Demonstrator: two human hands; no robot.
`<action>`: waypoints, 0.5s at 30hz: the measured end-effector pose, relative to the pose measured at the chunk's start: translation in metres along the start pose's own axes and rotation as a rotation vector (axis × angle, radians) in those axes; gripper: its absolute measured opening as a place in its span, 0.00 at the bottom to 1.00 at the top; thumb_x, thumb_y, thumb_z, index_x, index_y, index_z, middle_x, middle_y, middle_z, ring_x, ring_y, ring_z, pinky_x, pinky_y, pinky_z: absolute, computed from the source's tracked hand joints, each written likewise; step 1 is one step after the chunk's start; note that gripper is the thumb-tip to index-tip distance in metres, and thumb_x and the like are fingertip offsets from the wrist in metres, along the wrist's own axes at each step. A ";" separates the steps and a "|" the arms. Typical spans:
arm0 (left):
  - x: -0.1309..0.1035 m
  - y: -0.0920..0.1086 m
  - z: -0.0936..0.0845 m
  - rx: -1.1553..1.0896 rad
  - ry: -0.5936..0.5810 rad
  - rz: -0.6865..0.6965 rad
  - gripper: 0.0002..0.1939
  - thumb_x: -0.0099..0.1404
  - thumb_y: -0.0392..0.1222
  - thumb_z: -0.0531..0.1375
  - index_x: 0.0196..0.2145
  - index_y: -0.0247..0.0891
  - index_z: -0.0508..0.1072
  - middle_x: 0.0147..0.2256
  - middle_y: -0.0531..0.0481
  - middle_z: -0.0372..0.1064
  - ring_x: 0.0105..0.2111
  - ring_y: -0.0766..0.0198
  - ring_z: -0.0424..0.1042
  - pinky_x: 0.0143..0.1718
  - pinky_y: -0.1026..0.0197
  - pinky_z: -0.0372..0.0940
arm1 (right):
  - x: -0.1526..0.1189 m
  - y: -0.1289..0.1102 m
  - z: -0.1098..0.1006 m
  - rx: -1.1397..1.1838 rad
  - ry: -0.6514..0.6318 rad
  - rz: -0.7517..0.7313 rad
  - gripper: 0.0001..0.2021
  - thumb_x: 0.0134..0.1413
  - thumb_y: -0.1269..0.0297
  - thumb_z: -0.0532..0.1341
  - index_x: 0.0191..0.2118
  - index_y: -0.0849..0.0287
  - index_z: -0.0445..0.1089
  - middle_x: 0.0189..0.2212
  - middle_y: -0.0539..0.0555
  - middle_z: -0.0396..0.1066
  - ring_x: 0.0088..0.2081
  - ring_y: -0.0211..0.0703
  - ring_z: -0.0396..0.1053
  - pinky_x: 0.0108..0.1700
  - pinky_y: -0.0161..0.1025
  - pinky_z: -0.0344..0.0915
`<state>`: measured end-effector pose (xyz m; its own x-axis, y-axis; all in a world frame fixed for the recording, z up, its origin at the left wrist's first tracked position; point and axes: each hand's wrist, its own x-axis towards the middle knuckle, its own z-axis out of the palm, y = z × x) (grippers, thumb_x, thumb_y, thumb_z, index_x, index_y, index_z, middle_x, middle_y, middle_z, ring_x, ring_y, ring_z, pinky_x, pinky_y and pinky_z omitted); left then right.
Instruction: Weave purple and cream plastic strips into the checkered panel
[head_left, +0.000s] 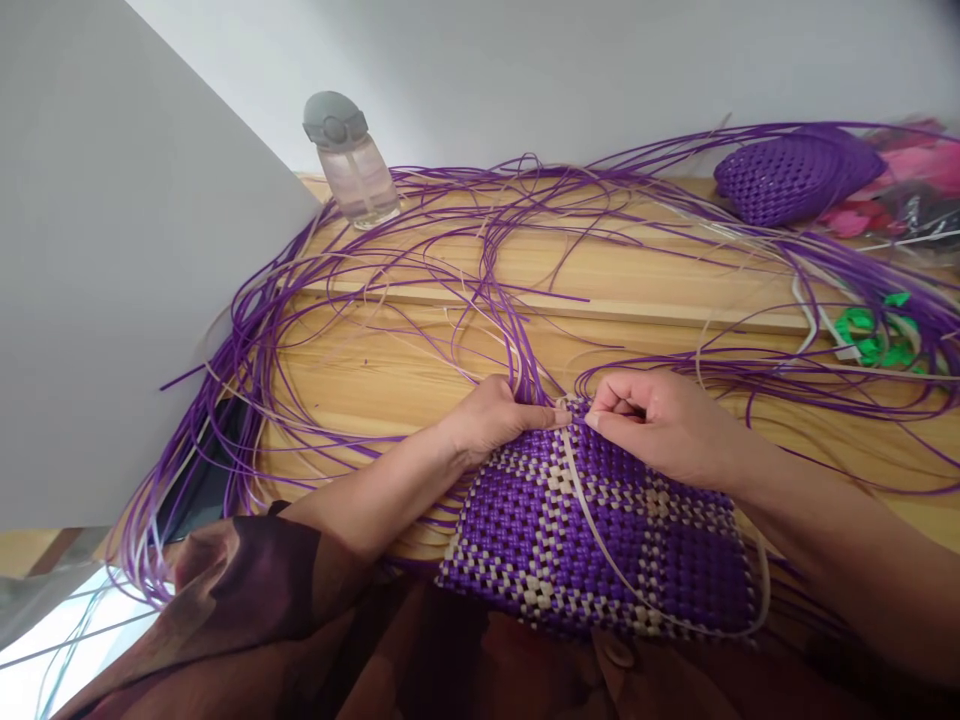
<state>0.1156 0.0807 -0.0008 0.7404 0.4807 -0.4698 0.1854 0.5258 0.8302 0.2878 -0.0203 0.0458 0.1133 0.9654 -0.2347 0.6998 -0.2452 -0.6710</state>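
Note:
A purple and cream woven piece [600,530] lies at the table's front edge, against my clothing. My left hand [506,415] is closed on its top edge, thumb pressed near the corner where strands come out. Just to the right, my right hand [660,425] pinches at the same edge, finger and thumb together; what lies between the tips is too small to make out. From between the hands a loose cream strand [592,525] loops down over the weave and round its right side. Long purple strands [517,340] fan out beyond the hands.
A clear bottle with a grey lid [356,175] stands at the back left. Purple strands curve round the wooden table [360,370]. At the back right are a purple woven item [787,175], pink items in plastic [919,170] and a green bundle [874,335]. A dark flat object [202,480] lies left.

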 end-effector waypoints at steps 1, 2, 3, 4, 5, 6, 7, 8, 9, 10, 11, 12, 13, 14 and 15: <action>0.000 0.000 0.000 0.013 0.003 0.007 0.13 0.44 0.41 0.73 0.26 0.32 0.77 0.25 0.50 0.73 0.23 0.69 0.68 0.29 0.63 0.64 | -0.001 0.001 0.000 0.002 -0.001 0.008 0.08 0.52 0.62 0.58 0.26 0.58 0.67 0.19 0.46 0.65 0.21 0.34 0.59 0.23 0.33 0.54; 0.000 0.000 0.000 0.028 0.002 0.016 0.13 0.45 0.41 0.73 0.26 0.32 0.77 0.25 0.50 0.73 0.23 0.69 0.68 0.29 0.63 0.63 | -0.002 0.002 -0.001 -0.003 -0.001 0.018 0.09 0.53 0.61 0.58 0.26 0.58 0.68 0.19 0.46 0.65 0.21 0.34 0.60 0.23 0.33 0.54; 0.000 0.000 0.000 0.043 -0.003 0.026 0.12 0.46 0.41 0.72 0.26 0.32 0.77 0.25 0.50 0.74 0.23 0.69 0.68 0.29 0.64 0.63 | -0.005 0.003 -0.001 -0.023 0.004 0.023 0.10 0.55 0.60 0.57 0.27 0.58 0.68 0.19 0.47 0.67 0.21 0.35 0.61 0.23 0.34 0.55; 0.000 0.000 0.000 0.059 -0.009 0.036 0.12 0.46 0.41 0.72 0.27 0.32 0.77 0.26 0.50 0.74 0.23 0.69 0.69 0.29 0.64 0.63 | -0.008 0.002 0.000 -0.063 0.025 0.011 0.10 0.57 0.59 0.57 0.29 0.57 0.69 0.21 0.48 0.68 0.23 0.36 0.63 0.25 0.35 0.57; 0.000 0.000 0.000 0.074 -0.013 0.042 0.12 0.47 0.41 0.71 0.27 0.32 0.77 0.26 0.50 0.74 0.23 0.68 0.69 0.29 0.64 0.63 | -0.013 0.001 0.000 -0.127 0.074 -0.029 0.11 0.59 0.58 0.56 0.32 0.57 0.71 0.25 0.49 0.71 0.26 0.38 0.66 0.28 0.36 0.61; -0.001 0.001 0.000 0.088 -0.017 0.045 0.12 0.47 0.41 0.71 0.27 0.32 0.77 0.26 0.50 0.74 0.23 0.68 0.69 0.29 0.64 0.63 | -0.020 -0.001 0.002 -0.209 0.151 -0.090 0.11 0.60 0.57 0.56 0.36 0.57 0.72 0.31 0.51 0.74 0.32 0.42 0.70 0.34 0.39 0.64; -0.001 0.001 -0.001 0.100 -0.020 0.048 0.11 0.47 0.41 0.71 0.27 0.32 0.77 0.25 0.50 0.73 0.23 0.68 0.68 0.29 0.63 0.63 | -0.029 -0.003 0.004 -0.299 0.244 -0.167 0.12 0.60 0.55 0.57 0.41 0.57 0.72 0.38 0.55 0.75 0.40 0.46 0.71 0.42 0.43 0.66; -0.001 0.001 -0.001 0.112 -0.020 0.051 0.12 0.47 0.41 0.71 0.26 0.32 0.76 0.25 0.50 0.73 0.23 0.68 0.68 0.29 0.63 0.63 | -0.038 -0.005 0.008 -0.387 0.327 -0.250 0.16 0.58 0.52 0.59 0.45 0.58 0.70 0.44 0.57 0.73 0.46 0.51 0.70 0.49 0.48 0.64; -0.001 0.001 -0.001 0.121 -0.020 0.055 0.12 0.47 0.42 0.71 0.26 0.32 0.76 0.24 0.50 0.73 0.22 0.68 0.68 0.29 0.63 0.63 | -0.049 -0.007 0.012 -0.463 0.378 -0.323 0.20 0.56 0.50 0.61 0.49 0.58 0.69 0.48 0.59 0.71 0.51 0.55 0.67 0.53 0.52 0.62; 0.000 0.001 -0.001 0.127 -0.018 0.059 0.12 0.47 0.42 0.71 0.26 0.32 0.76 0.24 0.51 0.72 0.22 0.68 0.68 0.28 0.63 0.63 | -0.060 -0.008 0.016 -0.524 0.391 -0.378 0.23 0.54 0.50 0.63 0.50 0.59 0.67 0.49 0.60 0.71 0.51 0.57 0.66 0.54 0.54 0.62; 0.000 0.001 -0.001 0.132 -0.016 0.063 0.12 0.46 0.43 0.71 0.26 0.32 0.76 0.24 0.51 0.72 0.22 0.68 0.68 0.28 0.63 0.63 | -0.070 -0.009 0.020 -0.576 0.365 -0.413 0.23 0.53 0.52 0.64 0.51 0.59 0.67 0.47 0.60 0.72 0.49 0.57 0.68 0.51 0.54 0.64; 0.000 0.001 -0.002 0.137 -0.011 0.065 0.13 0.46 0.43 0.71 0.26 0.32 0.75 0.24 0.51 0.72 0.22 0.68 0.68 0.28 0.63 0.63 | -0.079 -0.008 0.023 -0.623 0.320 -0.437 0.20 0.55 0.56 0.63 0.50 0.59 0.67 0.44 0.59 0.73 0.45 0.55 0.70 0.47 0.52 0.67; 0.001 0.000 -0.002 0.141 -0.007 0.065 0.13 0.46 0.43 0.71 0.25 0.32 0.75 0.24 0.51 0.72 0.22 0.68 0.68 0.28 0.63 0.63 | -0.086 -0.007 0.025 -0.665 0.286 -0.462 0.16 0.57 0.62 0.60 0.50 0.59 0.67 0.41 0.59 0.74 0.41 0.52 0.71 0.44 0.49 0.69; 0.001 0.000 -0.002 0.147 -0.004 0.063 0.14 0.45 0.44 0.72 0.25 0.32 0.75 0.24 0.51 0.72 0.22 0.68 0.68 0.28 0.63 0.63 | -0.091 -0.006 0.025 -0.702 0.272 -0.490 0.15 0.57 0.69 0.57 0.50 0.59 0.68 0.40 0.58 0.75 0.38 0.50 0.71 0.41 0.47 0.69; 0.002 0.000 -0.002 0.157 -0.002 0.063 0.14 0.45 0.44 0.72 0.25 0.33 0.75 0.24 0.51 0.71 0.22 0.68 0.68 0.27 0.63 0.62 | -0.094 -0.004 0.023 -0.731 0.273 -0.528 0.16 0.57 0.73 0.54 0.50 0.59 0.68 0.40 0.58 0.75 0.38 0.49 0.72 0.41 0.46 0.70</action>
<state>0.1152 0.0829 -0.0026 0.7547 0.5081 -0.4151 0.2372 0.3785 0.8947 0.2580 -0.1122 0.0545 -0.2479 0.9460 0.2091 0.9665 0.2564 -0.0142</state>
